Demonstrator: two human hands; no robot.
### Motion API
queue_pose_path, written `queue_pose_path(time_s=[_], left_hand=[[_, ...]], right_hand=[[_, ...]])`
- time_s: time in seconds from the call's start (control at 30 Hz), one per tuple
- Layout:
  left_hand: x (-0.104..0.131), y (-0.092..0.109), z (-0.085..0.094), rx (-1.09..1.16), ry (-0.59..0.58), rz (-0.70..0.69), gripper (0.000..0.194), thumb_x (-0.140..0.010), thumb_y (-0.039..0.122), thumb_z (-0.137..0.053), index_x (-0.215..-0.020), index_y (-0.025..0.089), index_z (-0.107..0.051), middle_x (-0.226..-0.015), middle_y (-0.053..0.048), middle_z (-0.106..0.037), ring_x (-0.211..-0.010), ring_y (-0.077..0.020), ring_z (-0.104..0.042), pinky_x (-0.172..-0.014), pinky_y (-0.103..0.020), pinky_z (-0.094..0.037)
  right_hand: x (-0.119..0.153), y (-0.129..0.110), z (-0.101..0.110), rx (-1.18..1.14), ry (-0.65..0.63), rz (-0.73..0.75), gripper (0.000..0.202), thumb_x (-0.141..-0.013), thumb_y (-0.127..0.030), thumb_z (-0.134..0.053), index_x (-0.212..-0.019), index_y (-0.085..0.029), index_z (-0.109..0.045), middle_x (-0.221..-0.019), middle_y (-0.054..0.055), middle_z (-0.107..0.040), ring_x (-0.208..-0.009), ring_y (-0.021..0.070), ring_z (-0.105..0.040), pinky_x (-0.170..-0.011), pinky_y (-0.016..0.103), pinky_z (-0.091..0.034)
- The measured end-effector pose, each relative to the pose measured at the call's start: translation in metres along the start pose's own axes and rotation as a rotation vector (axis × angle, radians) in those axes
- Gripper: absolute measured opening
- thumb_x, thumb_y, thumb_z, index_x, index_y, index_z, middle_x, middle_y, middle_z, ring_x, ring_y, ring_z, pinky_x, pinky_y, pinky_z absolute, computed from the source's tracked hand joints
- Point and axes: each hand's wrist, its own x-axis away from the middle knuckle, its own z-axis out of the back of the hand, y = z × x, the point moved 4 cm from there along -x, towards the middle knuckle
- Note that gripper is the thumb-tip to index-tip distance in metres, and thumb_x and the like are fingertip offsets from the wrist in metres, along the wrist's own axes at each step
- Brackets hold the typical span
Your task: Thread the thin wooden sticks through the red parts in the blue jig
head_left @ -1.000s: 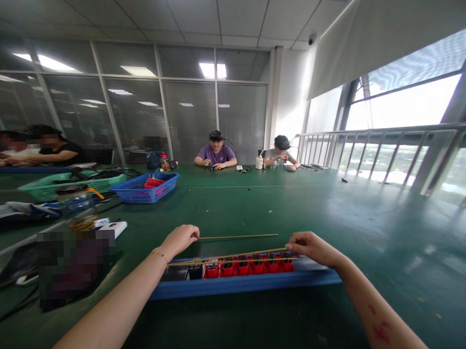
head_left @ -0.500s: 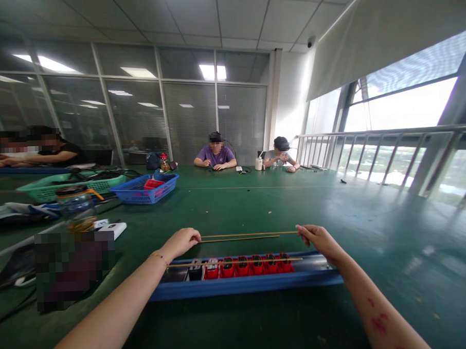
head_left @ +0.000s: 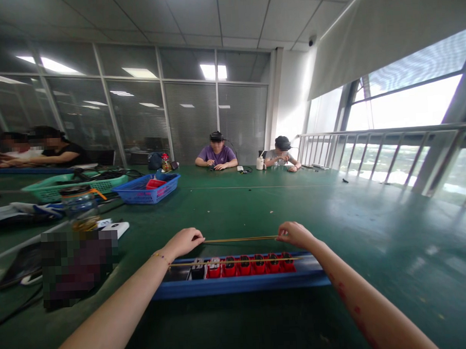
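Two thin yellow sticks (head_left: 239,239) lie close together, level, behind a long blue tray (head_left: 241,284). Their left ends are pinched in my left hand (head_left: 185,241), and my right hand (head_left: 295,233) is closed on the right ends. In the tray stands a row of several red holders (head_left: 245,268) with black pieces in them, plus a black holder (head_left: 197,271) at the left of the row. Another thin yellow stick (head_left: 260,261) lies lengthwise across the tops of the holders.
On the left are a blue basket (head_left: 146,191) with a red item, a green basket (head_left: 44,190) with cables, a glass jar (head_left: 80,207), and a white device (head_left: 119,230). People sit at the table's far side and far left.
My right hand has moved left along the sticks and has closed on both. The sticks, which were apart at the right, now lie together.
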Motion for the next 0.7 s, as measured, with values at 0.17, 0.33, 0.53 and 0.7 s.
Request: queue_pose_path(time_s=[0.17, 0.33, 0.53, 0.7], left_hand=[[0.002, 0.0, 0.001, 0.01, -0.005, 0.003, 0.023, -0.075, 0.039, -0.046, -0.079, 0.024, -0.064, -0.084, -0.001, -0.063, -0.076, -0.0144, -0.057, -0.067, -0.022, -0.04], [0.004, 0.005, 0.004, 0.029, -0.009, 0.006, 0.023, -0.073, 0.037, -0.048, -0.081, 0.023, -0.064, -0.086, -0.002, -0.063, -0.078, -0.0151, -0.057, -0.069, -0.022, -0.04], [0.02, 0.031, 0.047, 0.176, -0.014, -0.012, 0.034, -0.077, 0.046, -0.04, -0.088, 0.022, -0.062, -0.087, -0.001, -0.064, -0.078, -0.0153, -0.057, -0.069, -0.022, -0.04], [0.056, 0.064, 0.086, 0.15, -0.293, -0.061, 0.031, -0.067, 0.049, -0.053, -0.084, 0.026, -0.063, -0.077, 0.003, -0.064, -0.07, -0.0137, -0.057, -0.057, -0.018, -0.038]], right_hand=[[-0.014, -0.002, -0.019, -0.001, -0.052, 0.018, 0.018, -0.066, -0.037, -0.061, -0.069, -0.02, -0.065, -0.077, 0.003, -0.064, -0.071, 0.0157, -0.057, -0.062, 0.021, -0.04], [-0.011, 0.0, -0.025, -0.026, -0.055, 0.0, 0.015, -0.071, -0.029, -0.056, -0.081, -0.02, -0.063, -0.077, 0.001, -0.064, -0.069, 0.0133, -0.057, -0.061, 0.02, -0.041], [-0.009, 0.0, -0.024, -0.042, -0.063, 0.0, 0.016, -0.072, -0.026, -0.055, -0.083, -0.022, -0.065, -0.079, 0.002, -0.064, -0.071, 0.0136, -0.057, -0.065, 0.021, -0.041], [-0.01, -0.002, -0.025, -0.049, -0.063, 0.001, 0.017, -0.072, -0.025, -0.054, -0.084, -0.022, -0.066, -0.08, 0.002, -0.063, -0.071, 0.0136, -0.056, -0.066, 0.021, -0.042]])
